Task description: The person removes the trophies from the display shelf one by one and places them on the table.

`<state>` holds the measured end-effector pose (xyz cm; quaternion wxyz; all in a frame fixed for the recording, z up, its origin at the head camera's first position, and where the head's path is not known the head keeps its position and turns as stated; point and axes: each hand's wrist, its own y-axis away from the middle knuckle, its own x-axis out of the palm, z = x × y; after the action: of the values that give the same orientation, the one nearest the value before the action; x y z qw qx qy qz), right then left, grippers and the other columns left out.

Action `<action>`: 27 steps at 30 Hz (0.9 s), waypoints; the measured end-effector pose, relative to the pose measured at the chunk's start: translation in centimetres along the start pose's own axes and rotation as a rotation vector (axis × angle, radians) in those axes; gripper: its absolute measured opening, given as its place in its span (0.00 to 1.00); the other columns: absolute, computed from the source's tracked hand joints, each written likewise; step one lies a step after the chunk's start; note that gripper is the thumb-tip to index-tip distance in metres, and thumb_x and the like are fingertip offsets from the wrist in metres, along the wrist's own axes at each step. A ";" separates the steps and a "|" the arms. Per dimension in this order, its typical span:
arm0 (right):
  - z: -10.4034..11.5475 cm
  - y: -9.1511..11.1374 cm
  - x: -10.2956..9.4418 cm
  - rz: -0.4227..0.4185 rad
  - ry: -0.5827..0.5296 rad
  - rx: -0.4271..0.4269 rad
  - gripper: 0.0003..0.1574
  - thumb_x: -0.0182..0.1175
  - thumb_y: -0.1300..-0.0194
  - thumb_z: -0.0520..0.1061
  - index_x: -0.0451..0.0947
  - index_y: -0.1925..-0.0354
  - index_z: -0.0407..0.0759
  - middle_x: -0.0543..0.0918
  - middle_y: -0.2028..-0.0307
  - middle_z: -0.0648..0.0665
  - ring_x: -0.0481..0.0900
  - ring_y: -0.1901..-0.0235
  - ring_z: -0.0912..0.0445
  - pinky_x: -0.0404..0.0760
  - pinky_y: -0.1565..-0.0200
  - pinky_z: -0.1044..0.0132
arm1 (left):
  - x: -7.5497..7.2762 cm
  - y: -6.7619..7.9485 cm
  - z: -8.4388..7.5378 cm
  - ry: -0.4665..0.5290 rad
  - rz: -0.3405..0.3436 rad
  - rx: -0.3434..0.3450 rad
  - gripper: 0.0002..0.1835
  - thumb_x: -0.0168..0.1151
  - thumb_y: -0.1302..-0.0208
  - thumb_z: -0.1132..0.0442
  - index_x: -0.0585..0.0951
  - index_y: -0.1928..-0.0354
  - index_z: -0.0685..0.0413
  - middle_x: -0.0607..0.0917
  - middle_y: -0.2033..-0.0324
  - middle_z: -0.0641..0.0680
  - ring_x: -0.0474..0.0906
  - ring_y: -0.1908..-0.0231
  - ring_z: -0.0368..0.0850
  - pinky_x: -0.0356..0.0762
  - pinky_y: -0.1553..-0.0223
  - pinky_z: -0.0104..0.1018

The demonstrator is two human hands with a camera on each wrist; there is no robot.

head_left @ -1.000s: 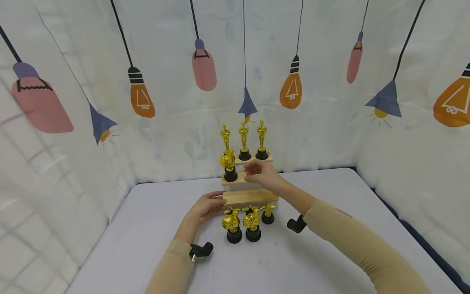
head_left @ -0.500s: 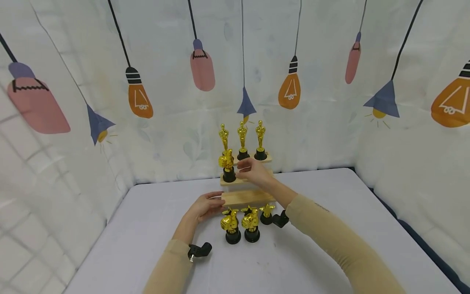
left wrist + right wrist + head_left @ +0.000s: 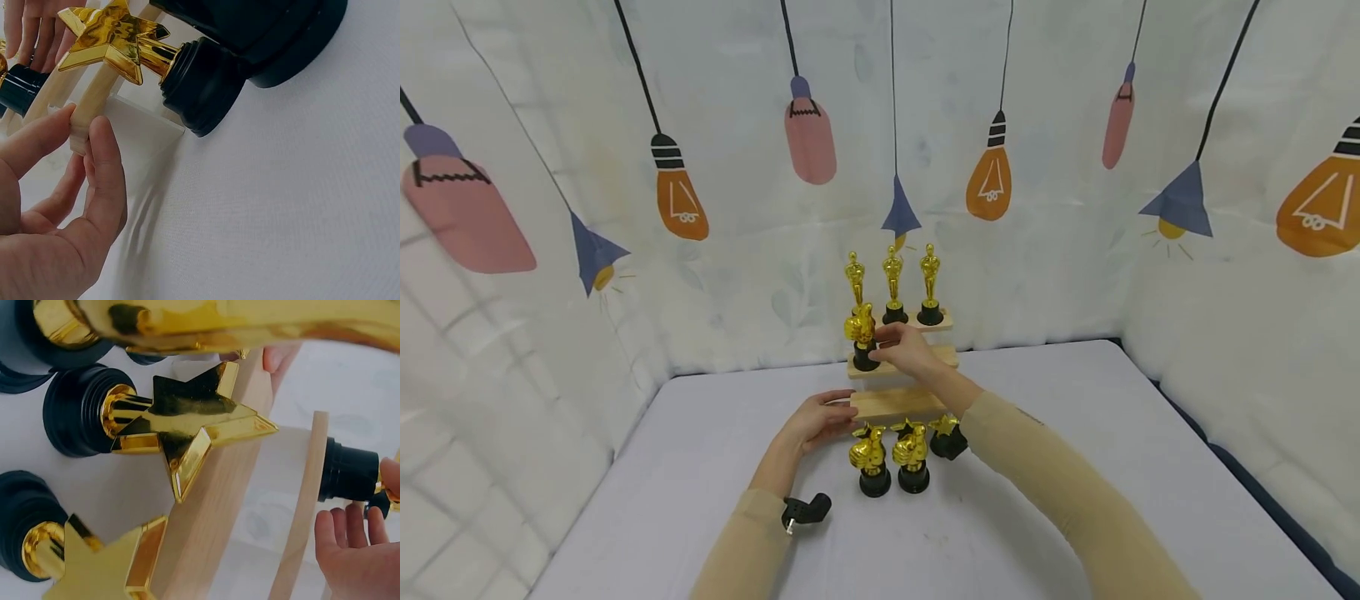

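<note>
My left hand (image 3: 815, 423) pinches the left end of the lowest step of a tiered wooden display stand (image 3: 895, 404); thumb and fingers lie on either side of the board (image 3: 87, 115) in the left wrist view. On the middle step stands a gold thumbs-up trophy (image 3: 860, 327) with a black base (image 3: 351, 470). My right hand (image 3: 908, 348) reaches to that trophy's right side, its thumb at the gold part and its fairly straight fingers (image 3: 356, 528) beside the base. Three gold figure trophies (image 3: 892, 279) line the top step.
Two thumbs-up trophies (image 3: 912, 454) stand on the white tablecloth (image 3: 970, 533) before the stand. Star trophies (image 3: 194, 425) sit behind and beside them, close to the lowest step. A patterned curtain (image 3: 737, 292) hangs behind the table.
My right hand has moved left over the middle step, up to the thumbs-up trophy. My left hand keeps its hold on the lowest step.
</note>
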<state>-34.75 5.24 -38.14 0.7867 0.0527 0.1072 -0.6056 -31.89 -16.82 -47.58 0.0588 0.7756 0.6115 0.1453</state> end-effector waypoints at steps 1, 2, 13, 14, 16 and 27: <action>0.0 -0.1 0.1 -0.005 0.001 0.000 0.30 0.69 0.32 0.39 0.73 0.35 0.37 0.78 0.40 0.39 0.75 0.40 0.45 0.79 0.41 0.53 | 0.1 0.0 0.0 0.003 -0.002 -0.001 0.32 0.64 0.30 0.73 0.66 0.27 0.66 0.73 0.35 0.69 0.82 0.51 0.52 0.85 0.51 0.40; 0.0 -0.2 0.2 -0.011 0.001 0.000 0.31 0.70 0.33 0.39 0.73 0.35 0.37 0.78 0.41 0.39 0.75 0.40 0.45 0.78 0.40 0.52 | 0.1 0.0 -0.1 0.005 -0.003 0.001 0.31 0.64 0.30 0.73 0.67 0.27 0.66 0.73 0.35 0.70 0.82 0.51 0.52 0.85 0.51 0.40; -0.1 -0.7 0.9 -0.029 0.032 0.013 0.30 0.72 0.34 0.40 0.76 0.37 0.37 0.81 0.44 0.40 0.77 0.43 0.45 0.78 0.41 0.50 | 0.1 -0.1 -0.1 0.020 -0.012 -0.004 0.31 0.64 0.30 0.73 0.68 0.28 0.65 0.73 0.36 0.71 0.83 0.51 0.53 0.86 0.52 0.41; 0.0 -0.7 1.0 -0.028 0.030 0.013 0.29 0.72 0.34 0.40 0.76 0.37 0.37 0.81 0.44 0.40 0.77 0.43 0.45 0.78 0.41 0.50 | 0.1 -0.1 -0.1 0.022 -0.013 -0.004 0.31 0.64 0.31 0.73 0.68 0.28 0.66 0.73 0.36 0.71 0.83 0.51 0.53 0.86 0.52 0.41; 0.1 -0.6 1.0 -0.027 0.023 0.013 0.28 0.72 0.35 0.39 0.77 0.38 0.36 0.82 0.45 0.39 0.78 0.44 0.45 0.78 0.41 0.51 | 0.1 -0.1 -0.1 0.026 -0.015 -0.005 0.31 0.64 0.30 0.73 0.68 0.28 0.66 0.73 0.37 0.71 0.84 0.52 0.52 0.86 0.52 0.40; 0.1 -0.7 1.4 -0.028 0.027 0.034 0.29 0.73 0.35 0.40 0.77 0.39 0.37 0.83 0.47 0.41 0.79 0.44 0.46 0.78 0.42 0.51 | 0.2 0.1 -0.1 0.018 -0.026 0.000 0.30 0.64 0.30 0.73 0.68 0.28 0.66 0.74 0.37 0.70 0.83 0.52 0.52 0.86 0.52 0.40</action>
<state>-35.09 3.69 -38.31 0.7757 0.0727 0.1080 -0.6175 -31.82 -16.66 -47.43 0.0554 0.7662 0.6220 0.1516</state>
